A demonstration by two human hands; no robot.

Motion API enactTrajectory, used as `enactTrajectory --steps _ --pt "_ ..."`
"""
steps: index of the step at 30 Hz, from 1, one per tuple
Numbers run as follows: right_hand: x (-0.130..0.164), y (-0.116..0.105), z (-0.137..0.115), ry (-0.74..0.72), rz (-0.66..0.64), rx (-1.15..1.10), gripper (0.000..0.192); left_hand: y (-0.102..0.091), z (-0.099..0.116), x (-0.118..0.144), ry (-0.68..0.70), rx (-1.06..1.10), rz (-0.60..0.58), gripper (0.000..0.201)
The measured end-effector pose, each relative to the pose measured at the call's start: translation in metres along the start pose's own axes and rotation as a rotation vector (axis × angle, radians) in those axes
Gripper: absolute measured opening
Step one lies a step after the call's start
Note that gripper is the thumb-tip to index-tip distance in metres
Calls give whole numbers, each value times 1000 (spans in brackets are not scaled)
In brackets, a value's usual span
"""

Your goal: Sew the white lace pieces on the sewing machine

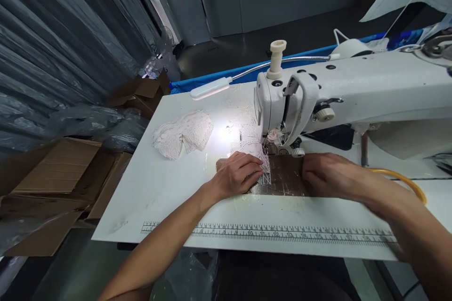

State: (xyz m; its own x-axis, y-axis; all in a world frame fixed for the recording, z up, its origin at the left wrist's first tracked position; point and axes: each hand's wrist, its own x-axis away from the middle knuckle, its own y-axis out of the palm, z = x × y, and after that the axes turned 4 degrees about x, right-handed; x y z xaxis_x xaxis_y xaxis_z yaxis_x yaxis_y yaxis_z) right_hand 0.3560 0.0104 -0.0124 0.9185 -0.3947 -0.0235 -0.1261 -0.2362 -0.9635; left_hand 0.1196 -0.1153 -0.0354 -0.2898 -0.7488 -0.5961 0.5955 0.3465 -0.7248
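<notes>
A strip of white lace [266, 169] lies under the needle area of a white sewing machine [270, 103], on its brown metal bed plate [287, 174]. My left hand [238, 174] rests left of the needle, its bent fingers together, pressing on the lace edge. To the right of the needle, my right hand [323, 174] is curled low over the plate; whatever its fingers hold is hidden. More lace [243, 113] spreads behind the needle on the table, partly washed out by light.
A white lace piece with two rounded lobes [183, 134] lies on the left of the white table [141, 188]. A lamp [211, 88] on a flexible neck reaches over it. A printed ruler [261, 233] runs along the front edge. Cardboard boxes [58, 164] stand left.
</notes>
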Motion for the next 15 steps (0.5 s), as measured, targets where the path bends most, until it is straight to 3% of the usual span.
enactTrajectory --steps 6,15 --pt "-21 9 -11 17 111 -197 37 2 -3 2 88 -22 -114 12" --pt "-17 40 -14 19 139 51 43 0 -8 5 146 -97 -190 10"
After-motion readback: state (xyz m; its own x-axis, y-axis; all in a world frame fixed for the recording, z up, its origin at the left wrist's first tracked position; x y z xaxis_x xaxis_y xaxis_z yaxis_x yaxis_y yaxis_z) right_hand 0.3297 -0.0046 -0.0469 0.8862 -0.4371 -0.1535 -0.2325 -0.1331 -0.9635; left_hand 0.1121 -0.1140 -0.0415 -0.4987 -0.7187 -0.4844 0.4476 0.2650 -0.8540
